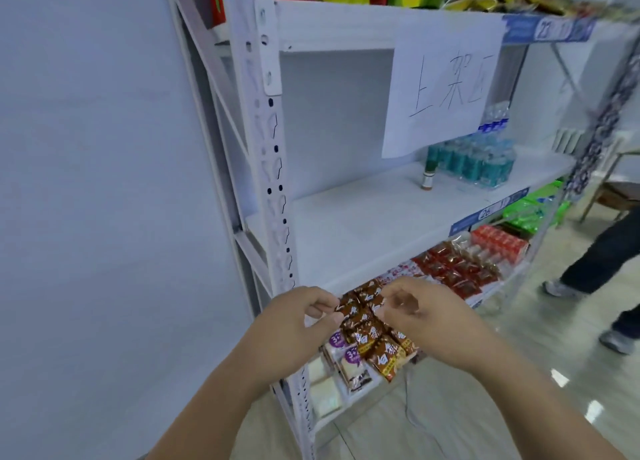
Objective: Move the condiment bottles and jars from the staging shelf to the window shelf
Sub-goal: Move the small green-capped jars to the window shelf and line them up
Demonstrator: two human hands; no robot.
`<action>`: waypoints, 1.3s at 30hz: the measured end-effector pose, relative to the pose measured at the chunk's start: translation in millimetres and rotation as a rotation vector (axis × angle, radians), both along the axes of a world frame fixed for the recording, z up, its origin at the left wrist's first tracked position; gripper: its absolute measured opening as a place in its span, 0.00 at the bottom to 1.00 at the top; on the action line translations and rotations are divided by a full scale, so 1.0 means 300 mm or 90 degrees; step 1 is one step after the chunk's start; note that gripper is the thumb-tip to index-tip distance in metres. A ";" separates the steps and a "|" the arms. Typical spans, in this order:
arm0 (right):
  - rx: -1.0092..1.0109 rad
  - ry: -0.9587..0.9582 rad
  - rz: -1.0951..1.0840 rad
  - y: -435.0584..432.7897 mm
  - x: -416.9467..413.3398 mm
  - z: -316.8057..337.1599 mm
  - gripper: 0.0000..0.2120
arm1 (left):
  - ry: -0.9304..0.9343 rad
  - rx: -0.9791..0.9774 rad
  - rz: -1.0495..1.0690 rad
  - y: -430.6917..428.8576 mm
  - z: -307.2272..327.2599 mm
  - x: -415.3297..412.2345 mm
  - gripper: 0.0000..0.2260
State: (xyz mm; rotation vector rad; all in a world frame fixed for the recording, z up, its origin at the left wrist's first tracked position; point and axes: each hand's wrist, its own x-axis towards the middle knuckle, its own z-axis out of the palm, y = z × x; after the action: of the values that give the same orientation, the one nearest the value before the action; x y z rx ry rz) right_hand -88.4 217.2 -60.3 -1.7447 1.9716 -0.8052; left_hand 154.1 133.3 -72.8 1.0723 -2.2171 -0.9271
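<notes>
Here a white rack (273,168) carries a middle shelf (363,227) with one small bottle (428,175) standing beside packed water bottles (474,163). Below, left hand (294,324) and right hand (420,316) curl loosely, grasping nothing, before brown snack packets (372,335).

just one little condiment bottle (428,176) left, green label, reddish base, standing upright mid-shelf on the white shelf (363,224)
</notes>
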 end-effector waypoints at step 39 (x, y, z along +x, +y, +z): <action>-0.018 -0.077 -0.027 -1.474 -1.622 -0.182 0.29 | -0.078 0.088 0.254 -0.768 -0.098 -1.315 0.08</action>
State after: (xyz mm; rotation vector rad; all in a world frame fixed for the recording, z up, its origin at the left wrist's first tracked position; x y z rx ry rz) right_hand -574.9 -224.9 -114.9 -1.6341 1.9313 -0.9355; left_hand -240.4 -97.2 -102.2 1.6011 -1.9452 -0.8623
